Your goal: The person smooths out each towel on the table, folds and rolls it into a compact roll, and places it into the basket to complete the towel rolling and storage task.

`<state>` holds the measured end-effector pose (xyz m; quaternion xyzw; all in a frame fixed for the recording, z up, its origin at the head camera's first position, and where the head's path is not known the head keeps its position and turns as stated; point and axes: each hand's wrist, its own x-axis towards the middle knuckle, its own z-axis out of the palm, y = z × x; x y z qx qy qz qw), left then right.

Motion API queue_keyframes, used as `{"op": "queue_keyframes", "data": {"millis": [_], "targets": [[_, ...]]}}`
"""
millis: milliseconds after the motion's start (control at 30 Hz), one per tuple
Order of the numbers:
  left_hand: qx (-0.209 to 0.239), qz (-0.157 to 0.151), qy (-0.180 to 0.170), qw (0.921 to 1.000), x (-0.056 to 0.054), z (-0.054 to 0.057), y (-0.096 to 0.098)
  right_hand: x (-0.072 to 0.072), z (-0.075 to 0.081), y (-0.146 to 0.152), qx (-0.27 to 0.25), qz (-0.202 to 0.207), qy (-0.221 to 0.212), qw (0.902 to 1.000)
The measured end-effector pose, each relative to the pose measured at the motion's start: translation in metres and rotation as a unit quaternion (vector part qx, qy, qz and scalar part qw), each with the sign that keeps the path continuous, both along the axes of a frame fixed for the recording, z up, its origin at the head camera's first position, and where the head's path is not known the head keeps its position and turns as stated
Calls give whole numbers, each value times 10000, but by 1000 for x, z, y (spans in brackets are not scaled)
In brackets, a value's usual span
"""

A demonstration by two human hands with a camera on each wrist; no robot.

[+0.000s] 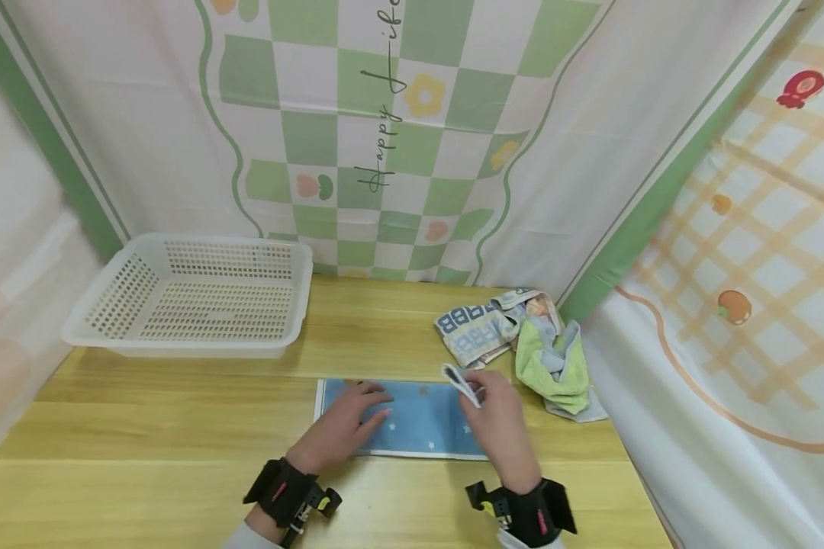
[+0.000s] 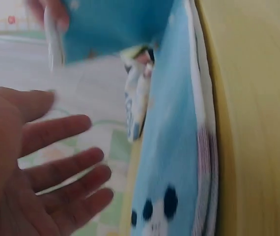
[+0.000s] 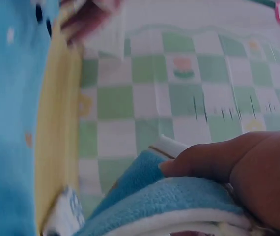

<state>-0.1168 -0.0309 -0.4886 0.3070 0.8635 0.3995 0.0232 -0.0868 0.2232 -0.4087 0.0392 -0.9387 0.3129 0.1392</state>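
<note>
A blue towel with white edges and small stars lies folded into a long strip on the table. My right hand pinches its right end between thumb and fingers and holds that end raised off the table. In the right wrist view the thumb presses on the doubled blue cloth. My left hand is over the towel's left part with fingers spread. The left wrist view shows that left hand apart from the cloth, holding nothing; a dark-eared figure is printed on the towel.
A white perforated plastic basket stands at the back left of the wooden table. Crumpled at the back right are a patterned towel and a green and grey towel. Printed curtains hang behind and at both sides.
</note>
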Motion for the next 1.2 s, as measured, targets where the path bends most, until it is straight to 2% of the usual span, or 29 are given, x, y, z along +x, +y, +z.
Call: {"op": "queue_keyframes", "data": {"millis": [167,300,433,633,733,833,900,1000,1100,1200], "targets": [[806,-266,-326,9959,3,5,11,-1,-15,-40,23,606,-105,9981],[1148,-197,-516,9919,6,5,13,1,-29,-63,250,1113,-246,9932],[925,148,-609,9937,9,1,13,9,-41,-75,386,1596,-337,9858],[807,389,-921,9917,14,-5,9,17,-54,-77,-31,2050,-426,9778],[781,512,-949,9911,16,-9,8,19,-57,-76,-122,2415,-549,9688],[643,746,-859,9914,17,-13,9,20,-58,-73,-134,2690,-891,9589],[616,857,-720,9918,17,-14,9,18,-59,-68,-159,2749,-1049,9556],[767,896,-577,9913,15,-11,11,16,-57,-58,-296,2596,-1201,9578],[1043,927,-475,9891,15,0,9,11,-54,-44,-350,2223,-1061,9686],[1349,1120,-165,9844,17,13,3,6,-50,-31,-334,1863,-831,9784]]}}
